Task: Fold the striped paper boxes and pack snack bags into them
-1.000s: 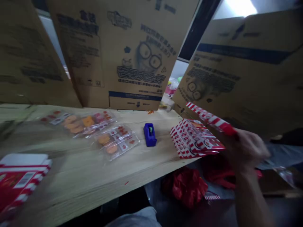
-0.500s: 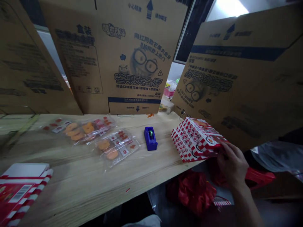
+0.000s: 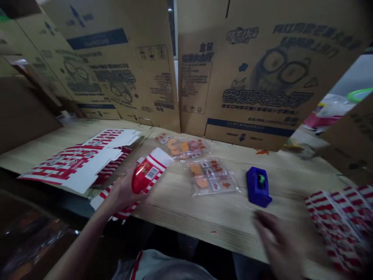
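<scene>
— What's changed?

— Half a second ago my right hand lay on the stack and my left was out of view. Now my left hand (image 3: 122,192) has a carton (image 3: 147,173), and my right hand (image 3: 279,241) is off the stack (image 3: 344,221). So the work sits with this one carton.

— How do your fingers stand?

— Left fingers are curled round the carton's lower end. The right hand is blurred; it looks loosely spread and empty, over the table's (image 3: 204,217) near edge.

— And the carton?

— Folded flat, with a red face bearing a barcode label, striped sides and a white flap pointing to one o'clock. It's tilted just above the table, near the front edge. Blanks (image 3: 78,165) lie at its ten o'clock, packets (image 3: 211,177) at three, and the dispenser (image 3: 258,186) beyond them. The stack is at four, well apart, and boxes (image 3: 262,77) stand at twelve.
</scene>
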Demonstrator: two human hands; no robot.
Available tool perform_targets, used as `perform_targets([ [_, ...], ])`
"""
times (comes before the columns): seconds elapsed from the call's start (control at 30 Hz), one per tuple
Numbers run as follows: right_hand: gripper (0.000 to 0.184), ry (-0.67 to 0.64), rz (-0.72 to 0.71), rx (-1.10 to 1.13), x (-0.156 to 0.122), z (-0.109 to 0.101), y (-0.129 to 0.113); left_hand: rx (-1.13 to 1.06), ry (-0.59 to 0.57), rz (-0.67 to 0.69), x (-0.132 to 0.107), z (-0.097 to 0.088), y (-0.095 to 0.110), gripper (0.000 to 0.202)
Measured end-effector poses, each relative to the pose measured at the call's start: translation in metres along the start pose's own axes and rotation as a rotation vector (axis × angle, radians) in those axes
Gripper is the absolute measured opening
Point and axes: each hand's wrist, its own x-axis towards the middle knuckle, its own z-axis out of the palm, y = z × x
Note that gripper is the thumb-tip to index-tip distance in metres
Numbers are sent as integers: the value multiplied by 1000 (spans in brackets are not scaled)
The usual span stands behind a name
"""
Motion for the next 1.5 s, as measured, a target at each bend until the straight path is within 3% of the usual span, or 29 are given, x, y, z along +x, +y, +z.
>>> perform_targets([
  [0.07,41,-206,238,467,7,59,-34,-174,-5,69,-13,10,30,103],
  [0.13,66,-402,334,850,13,107,-65,-352,-31,134,-27,26,56,101],
  [0.17,69,-432,353,964,15,124,-76,-442,-40,158,-32,35,66,99],
  [0.23,57,-439,368,1081,17,142,-90,-601,-36,163,-40,52,81,95],
  [0.37,48,-395,430,1091,14,132,-87,-797,-54,50,-39,68,92,87],
  [0.53,31,-331,499,1053,19,110,-69,-1330,-322,-115,-27,69,100,42],
  [0.63,28,-341,525,1069,31,102,-61,-1516,-335,-197,-24,73,104,31],
  [0.7,27,-330,529,1057,41,96,-56,-1499,-312,-149,-26,79,104,28],
  [0.8,28,-287,515,1033,52,89,-46,-1394,-391,-88,-36,94,99,29],
  [0.97,28,-323,504,979,49,92,-29,-1338,-382,-168,-53,113,93,35],
  [1.07,29,-432,556,1024,34,96,-24,-1400,-352,-66,-50,109,97,26],
  [1.2,37,-644,594,1090,14,99,-26,-1543,-247,1,-37,102,105,39],
  [1.27,48,-585,565,1078,12,99,-27,-1571,-250,11,-33,105,107,48],
  [1.37,64,-360,456,998,18,98,-26,-1579,-276,25,-31,116,105,58],
  [1.43,62,-306,402,908,26,97,-21,-1578,-299,9,-31,123,102,61],
  [1.5,52,-341,391,793,31,97,-15,-1568,-346,-36,-30,128,98,63],
])
